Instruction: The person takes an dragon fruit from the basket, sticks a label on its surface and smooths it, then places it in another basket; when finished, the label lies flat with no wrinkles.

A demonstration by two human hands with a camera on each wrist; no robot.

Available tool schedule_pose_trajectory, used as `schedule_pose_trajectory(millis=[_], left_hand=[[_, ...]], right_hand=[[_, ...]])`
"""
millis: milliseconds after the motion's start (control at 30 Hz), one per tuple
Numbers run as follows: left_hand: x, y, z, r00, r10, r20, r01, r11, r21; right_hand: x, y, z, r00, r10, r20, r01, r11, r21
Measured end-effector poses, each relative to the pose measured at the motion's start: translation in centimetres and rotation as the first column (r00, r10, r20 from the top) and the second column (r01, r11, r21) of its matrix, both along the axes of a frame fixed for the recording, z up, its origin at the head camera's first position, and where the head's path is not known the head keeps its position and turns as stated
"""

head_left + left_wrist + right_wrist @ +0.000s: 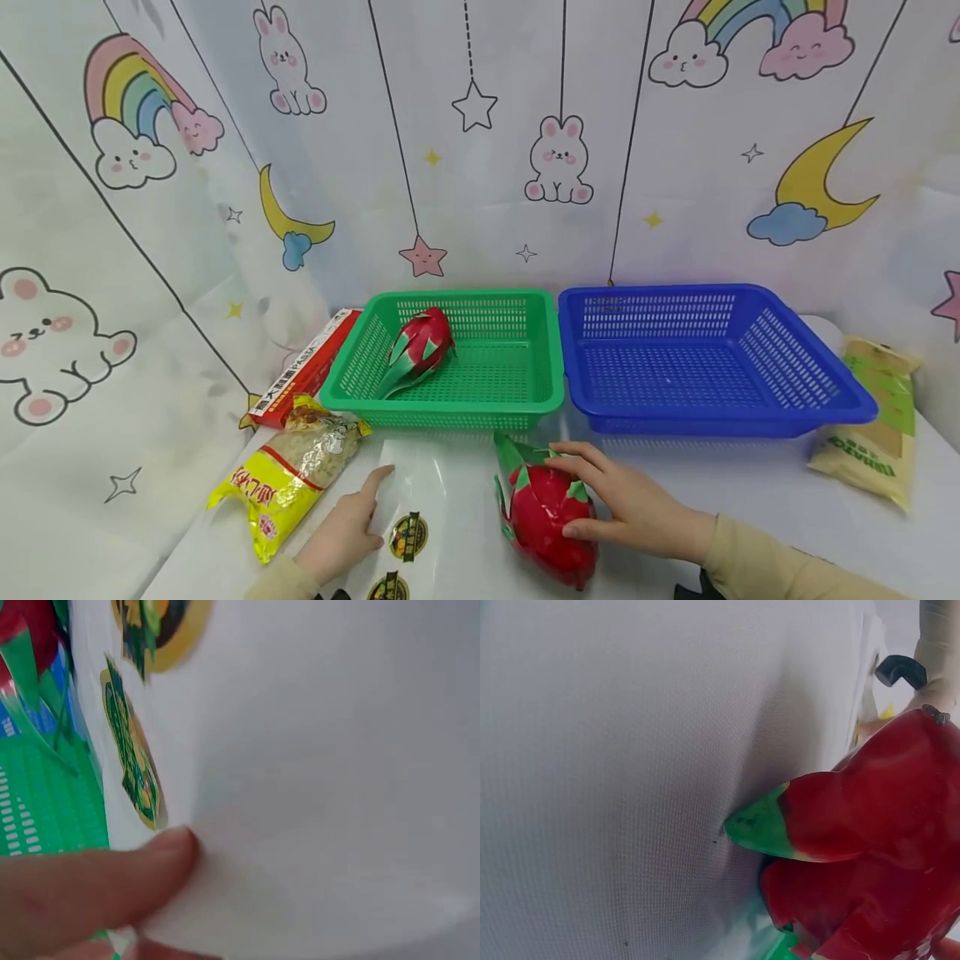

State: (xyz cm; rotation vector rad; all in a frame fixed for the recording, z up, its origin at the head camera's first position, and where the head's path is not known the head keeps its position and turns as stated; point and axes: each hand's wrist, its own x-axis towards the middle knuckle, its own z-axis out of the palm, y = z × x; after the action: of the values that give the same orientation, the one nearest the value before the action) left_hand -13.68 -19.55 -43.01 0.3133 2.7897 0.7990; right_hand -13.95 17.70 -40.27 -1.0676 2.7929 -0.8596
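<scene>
My right hand [626, 508] lies over a shiny red dragon fruit [543, 517] with green scales, thumb on one side and fingers across the top. That fruit fills the right part of the right wrist view, close over the white tabletop. At the left, my left hand [341, 529] pinches the edge of a white sheet [423, 483] bearing round dark-and-gold labels. In the left wrist view its thumb [169, 862] presses on the sheet, the other fingers mostly hidden beneath. A second dragon fruit [422, 343] lies in the green basket [450, 408], behind the sheet.
Right of the green basket stands a blue basket [720, 417]. A yellow food bag [288, 471] lies beyond my left hand, with a long red package [307, 367] behind it. A beige-and-green packet [873, 425] rests at the right edge, and a patterned curtain [487, 208] hangs behind.
</scene>
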Motion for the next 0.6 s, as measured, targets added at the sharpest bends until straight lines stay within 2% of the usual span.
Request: schedule_pose_trajectory(millis=[100, 167, 267, 367, 500, 600], left_hand=[[0.4, 0.3, 0.0, 1.000, -0.011, -0.003, 0.012, 0.997, 0.081], [0.6, 0.5, 0.2, 1.000, -0.017, -0.021, 0.019, 0.995, 0.099], [1.0, 0.7, 0.8, 0.999, -0.029, -0.023, 0.032, 0.986, 0.163], [1.4, 1.1, 1.7, 0.999, -0.001, -0.034, 0.009, 0.972, 0.235], [1.7, 1.8, 2.8, 0.997, 0.064, -0.041, -0.045, 0.928, 0.369], [1.6, 2.3, 3.3, 0.997, 0.077, 0.008, -0.070, 0.861, 0.504]], right_hand=[[0.0, 0.0, 0.1, 1.000, 0.002, 0.004, -0.002, 1.000, 0.005], [0.1, -0.1, 0.1, 1.000, 0.001, 0.006, -0.001, 1.000, 0.011], [0.2, -0.1, 0.2, 1.000, 0.000, 0.003, 0.000, 1.000, 0.019], [0.3, -0.2, 0.5, 1.000, 0.000, 0.000, 0.000, 1.000, 0.022], [0.2, -0.3, 0.9, 1.000, -0.002, -0.016, 0.002, 1.000, 0.031], [0.1, -0.3, 1.1, 0.999, 0.000, -0.039, 0.002, 0.999, 0.045]])
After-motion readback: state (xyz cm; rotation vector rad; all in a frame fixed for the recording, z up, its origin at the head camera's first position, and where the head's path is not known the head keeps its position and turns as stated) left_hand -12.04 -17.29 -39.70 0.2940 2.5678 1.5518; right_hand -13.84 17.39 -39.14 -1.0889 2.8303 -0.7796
